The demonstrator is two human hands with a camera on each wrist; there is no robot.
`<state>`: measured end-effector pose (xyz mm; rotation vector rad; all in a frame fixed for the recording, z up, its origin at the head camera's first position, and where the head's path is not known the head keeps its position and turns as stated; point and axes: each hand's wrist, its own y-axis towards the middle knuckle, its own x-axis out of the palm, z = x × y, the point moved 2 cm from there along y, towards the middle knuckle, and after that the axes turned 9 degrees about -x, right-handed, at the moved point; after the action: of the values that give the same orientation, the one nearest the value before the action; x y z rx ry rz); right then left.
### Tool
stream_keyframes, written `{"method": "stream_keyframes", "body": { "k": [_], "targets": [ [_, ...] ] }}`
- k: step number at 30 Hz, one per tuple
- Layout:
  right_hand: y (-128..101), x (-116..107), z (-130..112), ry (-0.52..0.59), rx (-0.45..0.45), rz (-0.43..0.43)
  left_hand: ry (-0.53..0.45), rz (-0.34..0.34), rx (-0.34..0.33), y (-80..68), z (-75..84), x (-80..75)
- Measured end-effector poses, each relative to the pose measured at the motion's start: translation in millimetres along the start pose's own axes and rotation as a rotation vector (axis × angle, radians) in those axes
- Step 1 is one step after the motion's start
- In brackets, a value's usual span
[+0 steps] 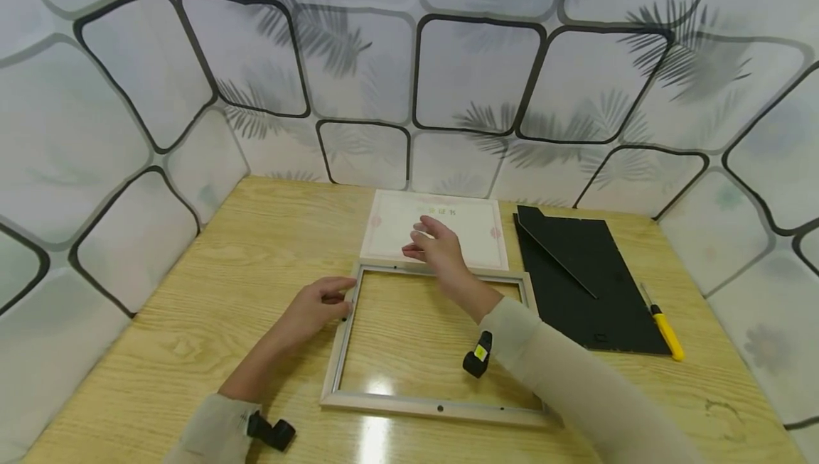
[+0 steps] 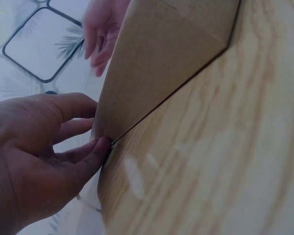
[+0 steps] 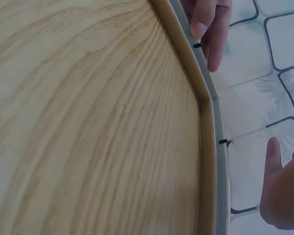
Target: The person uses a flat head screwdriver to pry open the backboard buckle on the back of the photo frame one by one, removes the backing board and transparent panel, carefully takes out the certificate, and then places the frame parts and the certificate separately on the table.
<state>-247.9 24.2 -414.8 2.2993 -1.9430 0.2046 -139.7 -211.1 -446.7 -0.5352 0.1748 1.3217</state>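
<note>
Only readable marking: a short printed heading at the top centre of the certificate (image 1: 435,229), beyond my right hand (image 1: 438,249). It looks like two or three Chinese characters with a small yellow emblem just left of them; too small and blurred for me to confirm the exact characters. My fingers partly cover the sheet below the heading, and no body text resolves there. The frame (image 1: 339,350), the black backing board (image 1: 591,279) and the yellow-handled screwdriver (image 1: 665,329) carry no lettering I can read. Both wrist views show only wood grain and frame edge, no text.
</note>
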Motion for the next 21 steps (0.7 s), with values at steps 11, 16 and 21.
{"method": "stream_keyframes", "body": {
  "k": [11,16,21],
  "targets": [
    [12.8,38.4,12.8,-0.027,-0.002,-0.091,0.002,0.008,-0.012,2.8,-0.1,0.0],
    [19.2,49.9,21.1,-0.035,0.005,-0.104,-0.001,0.012,-0.006,5.4,-0.9,0.5],
    [22.6,63.6,27.0,-0.057,0.023,-0.128,0.003,0.019,-0.017,4.1,-1.2,0.1]
  ]
}}
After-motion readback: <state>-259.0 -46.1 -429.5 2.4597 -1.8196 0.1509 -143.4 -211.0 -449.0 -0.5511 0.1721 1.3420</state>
